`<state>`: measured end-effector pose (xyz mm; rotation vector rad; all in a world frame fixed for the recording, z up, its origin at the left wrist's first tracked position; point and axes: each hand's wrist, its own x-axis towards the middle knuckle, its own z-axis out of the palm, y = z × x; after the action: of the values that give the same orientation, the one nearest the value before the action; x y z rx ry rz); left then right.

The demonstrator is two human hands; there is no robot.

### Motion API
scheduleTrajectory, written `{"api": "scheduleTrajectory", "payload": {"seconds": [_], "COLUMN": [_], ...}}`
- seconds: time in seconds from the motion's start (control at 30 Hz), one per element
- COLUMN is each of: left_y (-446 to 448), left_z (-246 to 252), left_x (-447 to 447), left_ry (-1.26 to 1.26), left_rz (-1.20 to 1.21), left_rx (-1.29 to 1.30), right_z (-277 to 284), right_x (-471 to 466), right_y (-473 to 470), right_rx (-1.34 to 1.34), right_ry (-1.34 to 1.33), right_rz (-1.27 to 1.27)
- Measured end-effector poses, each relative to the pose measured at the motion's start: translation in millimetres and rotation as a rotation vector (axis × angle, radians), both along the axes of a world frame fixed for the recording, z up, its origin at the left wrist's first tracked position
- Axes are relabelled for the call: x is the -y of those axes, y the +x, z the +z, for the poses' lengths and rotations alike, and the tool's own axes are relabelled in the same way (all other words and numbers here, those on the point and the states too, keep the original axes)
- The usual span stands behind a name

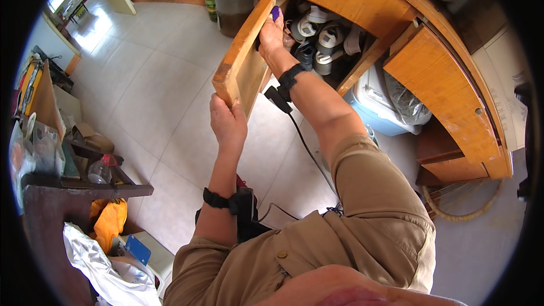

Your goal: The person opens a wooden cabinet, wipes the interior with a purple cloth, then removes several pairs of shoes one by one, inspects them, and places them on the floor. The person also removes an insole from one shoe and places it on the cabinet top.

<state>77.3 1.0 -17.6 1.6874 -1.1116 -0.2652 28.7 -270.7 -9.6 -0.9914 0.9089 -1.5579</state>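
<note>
An orange-brown wooden cabinet door [245,46] stands swung out from the cabinet. My left hand [228,120] grips its free end, thumb on the inner side and fingers around the outer. Close to the hinge end, my right hand [272,34] holds a small purple object [275,12], perhaps a cloth or sponge, against the door's inner side. My fingers hide most of it, so its exact kind cannot be told. Behind the right hand, several shoes [329,36] are piled inside the open compartment. Black straps with cabled devices [278,98] circle both my forearms.
A large water jug [235,4] and a green bottle [210,2] stand beyond the door. Right of the shoes are a white-and-blue plastic bin [374,102] and another wooden door panel [446,93]. A dark wooden stand [55,208] with bags is at left. Cables [312,153] hang near my body.
</note>
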Motion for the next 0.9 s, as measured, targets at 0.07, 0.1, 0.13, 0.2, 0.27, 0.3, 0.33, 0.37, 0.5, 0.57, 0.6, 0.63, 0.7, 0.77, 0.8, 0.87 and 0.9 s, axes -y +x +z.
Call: {"api": "scheduleTrajectory", "payload": {"seconds": [0.07, 0.1, 0.13, 0.2, 0.27, 0.3, 0.33, 0.37, 0.5, 0.57, 0.6, 0.63, 0.7, 0.77, 0.8, 0.87, 0.9], "left_y": [0, 1, 0, 1, 6, 10, 15, 19, 26, 27, 26, 26, 25, 23, 21, 24, 26], "left_z": [2, 3, 4, 5, 5, 4, 4, 3, 2, 5, 6, 6, 5, -2, -5, -10, -12], "left_x": [-1, -1, 0, 2, 4, 5, 7, 8, 12, 14, 15, 15, 17, 14, 14, 14, 14], "left_ry": [0.0, -0.007, 0.023, 0.062, 0.11, 0.142, 0.143, 0.154, 0.129, 0.173, 0.159, 0.194, 0.173, 0.147, 0.122, 0.034, 0.072], "left_rz": [0.008, 0.023, 0.024, 0.034, 0.033, 0.031, 0.022, 0.018, 0.009, 0.051, 0.059, 0.068, 0.049, 0.03, 0.015, 0.004, 0.04], "left_rx": [0.034, 0.048, 0.035, 0.031, 0.033, 0.036, 0.001, -0.032, -0.088, -0.022, -0.018, -0.027, -0.047, -0.048, -0.034, 0.025, 0.021], "right_z": [9, 11, 9, 5, -5, -11, -16, -21, -32, -42, -50, -61, -87, -114, -129, -150, -157], "right_x": [-15, -29, -49, -86, -127, -146, -162, -176, -189, -182, -179, -177, -176, -172, -176, -175, -171], "right_y": [-3, -6, -6, -3, -5, -7, -5, -4, -9, -12, -15, -19, -24, -33, -34, -31, -30], "right_rx": [0.092, 0.159, 0.119, 0.241, 0.243, 0.233, 0.052, -0.125, -0.347, -0.485, -0.514, -0.589, -0.66, -0.907, -0.923, -0.976, -1.005], "right_ry": [-0.036, 0.009, 0.016, 0.046, 0.045, -0.006, -0.08, -0.1, -0.315, -0.44, -0.473, -0.486, -0.363, -0.17, -0.171, -0.113, -0.088], "right_rz": [0.09, 0.124, 0.124, 0.195, 0.335, 0.439, 0.407, 0.379, 0.387, 0.31, 0.311, 0.299, 0.327, 0.398, 0.366, 0.362, 0.397]}}
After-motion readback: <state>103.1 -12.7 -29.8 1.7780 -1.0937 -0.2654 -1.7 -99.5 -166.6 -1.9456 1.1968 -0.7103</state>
